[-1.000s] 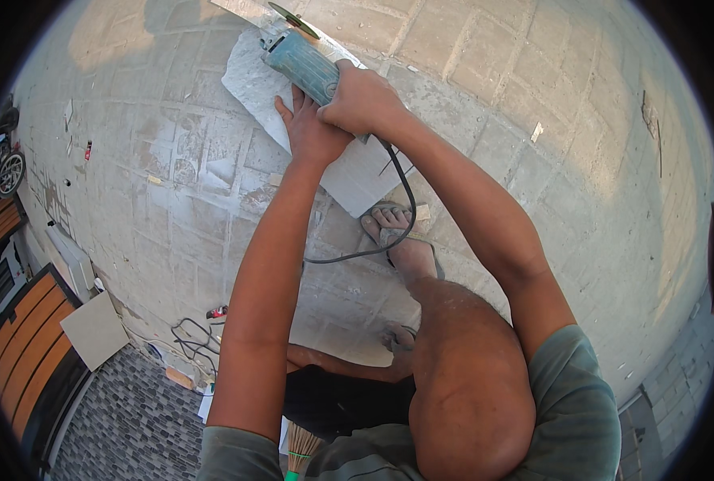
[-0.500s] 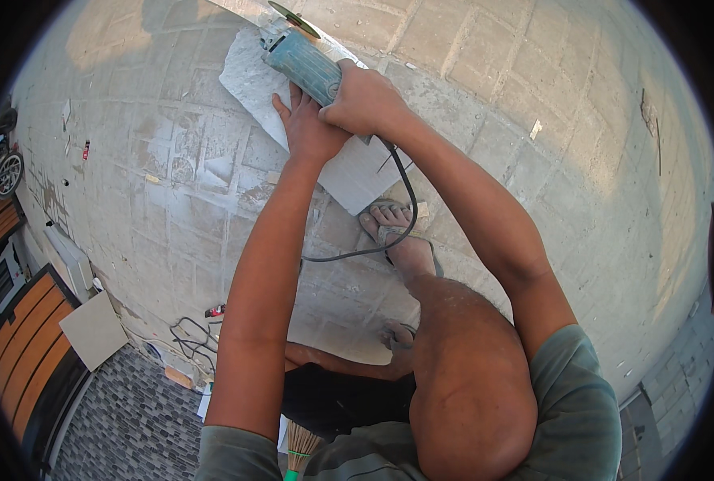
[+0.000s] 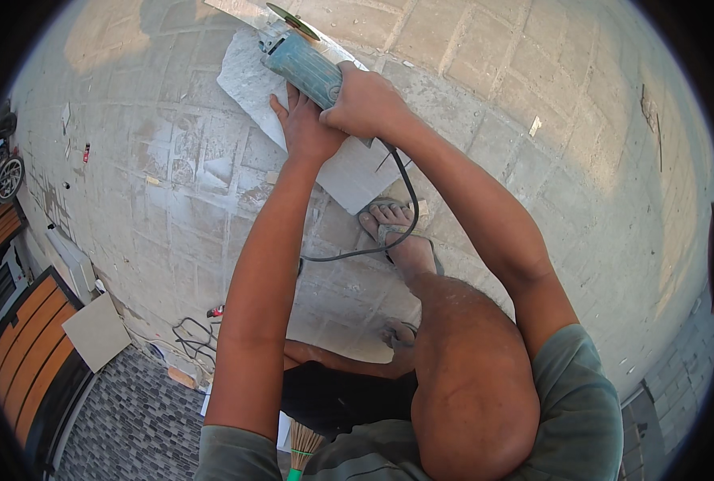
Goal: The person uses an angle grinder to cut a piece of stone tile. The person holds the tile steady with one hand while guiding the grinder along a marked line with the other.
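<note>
Closest, the bent right knee fills the lower part of the view, and beside it a broom shows only its bristles and a bit of green, the rest cut off by the lower edge. Beyond the knee a sandalled foot rests near the slab's near corner. A black cord curves over it, then disappears behind the left forearm.

The left hand lies over the slab with two fingers stretched and spread; its other fingers are hidden, so whether it also grips the machine cannot be told. The right hand is closed around the rear of the grinder, thumb toward the left hand, most fingers out of sight.

The grinder is above the slab, ahead of the person. Its long axis runs slantwise, cord end near and right, head far and left. The disc, seen almost edge-on, sits on its far side; contact with the slab is hard to make out. The slab's middle is covered, its upper part white with dust.

Far left, a tile leans by a slatted bench; a wheel shows near the dark rim.
</note>
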A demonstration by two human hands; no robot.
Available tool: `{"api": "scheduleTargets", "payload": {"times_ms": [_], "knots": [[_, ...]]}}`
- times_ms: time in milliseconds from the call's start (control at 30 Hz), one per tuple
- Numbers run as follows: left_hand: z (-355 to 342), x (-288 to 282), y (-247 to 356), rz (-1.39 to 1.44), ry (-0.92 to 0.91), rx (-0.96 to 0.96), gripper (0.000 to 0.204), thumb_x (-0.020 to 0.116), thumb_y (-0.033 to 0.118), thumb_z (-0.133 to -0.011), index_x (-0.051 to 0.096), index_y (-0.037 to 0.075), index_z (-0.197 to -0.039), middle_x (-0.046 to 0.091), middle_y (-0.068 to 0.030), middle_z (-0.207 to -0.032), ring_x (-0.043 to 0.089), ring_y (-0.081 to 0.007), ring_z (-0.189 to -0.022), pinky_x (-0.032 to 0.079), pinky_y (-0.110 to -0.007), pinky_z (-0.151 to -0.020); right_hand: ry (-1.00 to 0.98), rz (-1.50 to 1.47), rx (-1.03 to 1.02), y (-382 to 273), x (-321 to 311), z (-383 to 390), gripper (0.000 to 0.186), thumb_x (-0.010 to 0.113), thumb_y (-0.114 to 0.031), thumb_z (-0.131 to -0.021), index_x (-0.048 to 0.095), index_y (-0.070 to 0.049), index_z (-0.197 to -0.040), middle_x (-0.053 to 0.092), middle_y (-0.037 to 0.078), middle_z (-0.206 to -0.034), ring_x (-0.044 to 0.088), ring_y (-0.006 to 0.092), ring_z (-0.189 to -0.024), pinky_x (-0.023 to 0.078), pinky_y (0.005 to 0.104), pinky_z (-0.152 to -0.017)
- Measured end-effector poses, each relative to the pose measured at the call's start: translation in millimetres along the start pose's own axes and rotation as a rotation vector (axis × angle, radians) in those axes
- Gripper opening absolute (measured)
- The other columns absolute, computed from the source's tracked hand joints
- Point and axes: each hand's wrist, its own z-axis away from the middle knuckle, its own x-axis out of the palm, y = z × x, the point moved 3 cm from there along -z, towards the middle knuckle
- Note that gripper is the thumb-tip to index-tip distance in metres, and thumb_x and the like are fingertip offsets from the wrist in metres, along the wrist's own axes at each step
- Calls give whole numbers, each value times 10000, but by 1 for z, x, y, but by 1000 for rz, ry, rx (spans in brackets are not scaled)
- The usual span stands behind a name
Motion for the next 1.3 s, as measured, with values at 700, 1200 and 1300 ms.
{"api": "scheduleTargets", "payload": {"times_ms": [700, 1200, 1300], "knots": [[-1, 1, -2, 10, -43, -27, 837, 793, 472, -807, 505, 220, -1551, 395, -99, -1656, 166, -399, -1603, -30, -685, -1246, -12, -9, 17, 4, -2, 8, 704, 773, -316, -684, 596, 73, -1244, 734, 296, -1011, 728, 443, -977, 588, 480, -879], [-1, 0, -1, 4, -60, -29, 821, 750, 469, -839, 476, 208, -1567, 374, -105, -1670, 147, -408, -1604, -36, -688, -1245, -10, -6, 5, 6, -3, 13, 785, 780, -313, -680, 563, 87, -1320, 739, 286, -979, 736, 429, -971, 591, 467, -878], [-1, 0, -1, 7, -49, -24, 820, 748, 469, -837, 477, 206, -1564, 380, -107, -1665, 155, -416, -1601, -31, -693, -1242, -19, -1, 25, 6, -3, 14, 775, 780, -313, -683, 565, 85, -1313, 739, 284, -987, 734, 431, -971, 591, 468, -876]]}}
